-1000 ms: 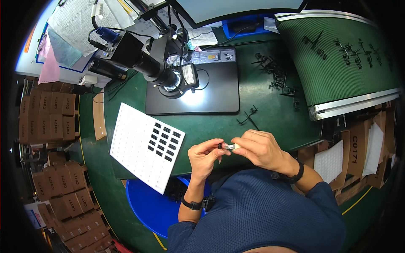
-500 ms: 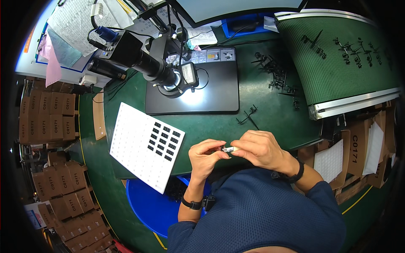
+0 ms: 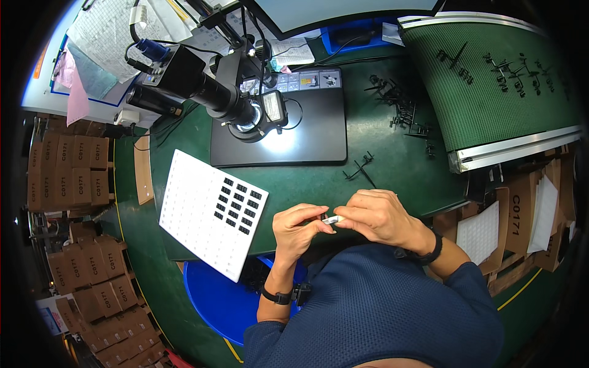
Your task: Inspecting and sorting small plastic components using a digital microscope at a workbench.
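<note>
Close together over the table's front edge, both my hands work on something small. My left hand (image 3: 291, 233) pinches a small dark part (image 3: 324, 216) between thumb and fingertips; most of it is hidden. In the closed fingers of my right hand (image 3: 381, 214) is a small flat white-and-silver piece (image 3: 332, 219), whose tip meets the left fingertips; its kind is too small to tell. Left of my hands lies a white tray (image 3: 190, 208) with rows of pockets, and several small black parts (image 3: 237, 205) fill its right portion. Beyond my hands lies a branched black plastic sprue (image 3: 361, 171).
A microscope (image 3: 215, 95) stands over a black base plate (image 3: 319, 135). More black sprues (image 3: 402, 110) lie on the green table, others on the green conveyor belt (image 3: 485, 67) at right. Below the tray is a blue bin (image 3: 208, 306). Cartons (image 3: 67, 165) are stacked at left.
The white-and-silver piece has tilted slightly between my fingertips. My left hand has shifted a little to the left; otherwise the scene is the same.
</note>
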Demonstrator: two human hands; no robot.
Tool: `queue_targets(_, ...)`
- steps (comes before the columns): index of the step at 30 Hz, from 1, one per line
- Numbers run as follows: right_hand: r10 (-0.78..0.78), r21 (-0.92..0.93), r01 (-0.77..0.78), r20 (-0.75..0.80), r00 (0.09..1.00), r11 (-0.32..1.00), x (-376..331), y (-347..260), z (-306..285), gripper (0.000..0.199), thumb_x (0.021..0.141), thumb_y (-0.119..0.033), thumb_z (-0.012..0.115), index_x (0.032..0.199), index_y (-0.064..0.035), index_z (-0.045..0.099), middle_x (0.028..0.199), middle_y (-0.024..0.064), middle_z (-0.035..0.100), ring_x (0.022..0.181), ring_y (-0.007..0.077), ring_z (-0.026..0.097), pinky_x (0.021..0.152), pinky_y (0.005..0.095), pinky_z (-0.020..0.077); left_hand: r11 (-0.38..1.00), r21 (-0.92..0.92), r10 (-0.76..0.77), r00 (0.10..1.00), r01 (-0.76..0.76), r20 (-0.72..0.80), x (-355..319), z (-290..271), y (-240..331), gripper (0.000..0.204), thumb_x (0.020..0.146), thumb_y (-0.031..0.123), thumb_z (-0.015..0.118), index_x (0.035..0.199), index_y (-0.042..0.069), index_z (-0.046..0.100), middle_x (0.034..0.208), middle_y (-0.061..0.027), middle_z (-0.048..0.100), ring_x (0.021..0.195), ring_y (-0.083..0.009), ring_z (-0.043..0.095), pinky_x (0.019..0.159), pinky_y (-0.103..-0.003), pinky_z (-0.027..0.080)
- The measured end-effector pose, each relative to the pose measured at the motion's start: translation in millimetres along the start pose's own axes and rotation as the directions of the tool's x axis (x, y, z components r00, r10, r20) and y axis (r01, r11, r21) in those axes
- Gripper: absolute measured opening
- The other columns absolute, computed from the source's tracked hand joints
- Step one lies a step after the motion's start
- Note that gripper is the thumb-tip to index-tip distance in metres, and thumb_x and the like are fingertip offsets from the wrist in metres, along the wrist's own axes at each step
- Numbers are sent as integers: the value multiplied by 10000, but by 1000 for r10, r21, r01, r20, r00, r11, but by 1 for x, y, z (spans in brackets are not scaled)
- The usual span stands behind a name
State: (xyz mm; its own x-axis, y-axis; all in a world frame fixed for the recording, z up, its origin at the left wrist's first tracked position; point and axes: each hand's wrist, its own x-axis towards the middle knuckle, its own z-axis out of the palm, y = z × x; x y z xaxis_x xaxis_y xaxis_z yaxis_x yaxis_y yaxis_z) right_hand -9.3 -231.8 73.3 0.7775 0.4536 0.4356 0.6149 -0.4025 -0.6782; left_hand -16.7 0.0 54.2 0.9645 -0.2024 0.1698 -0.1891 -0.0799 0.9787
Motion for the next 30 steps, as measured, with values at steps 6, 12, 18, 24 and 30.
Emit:
queue_targets(6, -35, -66, 32, -42, 998, 997, 1, -2, 3, 185, 898, -223, 792, 997, -70, 761, 767, 25, 627, 666, 190, 630, 585, 343, 503, 997, -58, -53, 998, 52, -19, -4, 0, -2, 271, 756, -62, 866, 1016, -53, 791, 882, -134, 775, 725, -151, 729, 625, -253, 571)
queue_targets(12, -52, -87, 44, -92, 994, 995, 1, -3, 4, 196, 885, -225, 803, 993, -67, 760, 782, 18, 641, 666, 181, 629, 583, 339, 499, 971, -215, -122, 991, 108, -52, -8, 5, -6, 268, 771, -77, 858, 1028, -56, 787, 879, -129, 763, 745, -153, 715, 640, -252, 559)
queue_targets(18, 37, -163, -74, -220, 975, 984, -7, 17, 2, 205, 873, -218, 812, 986, -56, 758, 798, 28, 667, 682, 201, 645, 585, 350, 503, 947, -213, -283, 936, 239, -209, 22, -16, -39, 240, 963, 16, 745, 1187, -67, 731, 998, -153, 761, 798, -202, 725, 774, -284, 564)
queue_targets(24, 113, -107, -133, -173, 978, 985, -26, 29, 7, 189, 877, -179, 812, 992, -40, 758, 782, 45, 662, 684, 221, 645, 596, 364, 510, 954, 252, -56, 919, 165, -391, 94, -46, -63, 250, 1044, 61, 613, 1231, -98, 655, 1062, -184, 789, 937, -232, 770, 866, -315, 569)
queue_targets(30, 164, -46, -175, -192, 968, 983, -36, 27, 15, 187, 878, -162, 810, 1000, -28, 762, 783, 55, 669, 690, 228, 649, 620, 362, 523, 815, 553, -9, 959, 171, -284, 133, -52, -74, 171, 933, 91, 721, 1003, -56, 773, 936, -184, 779, 728, -305, 718, 728, -366, 552)
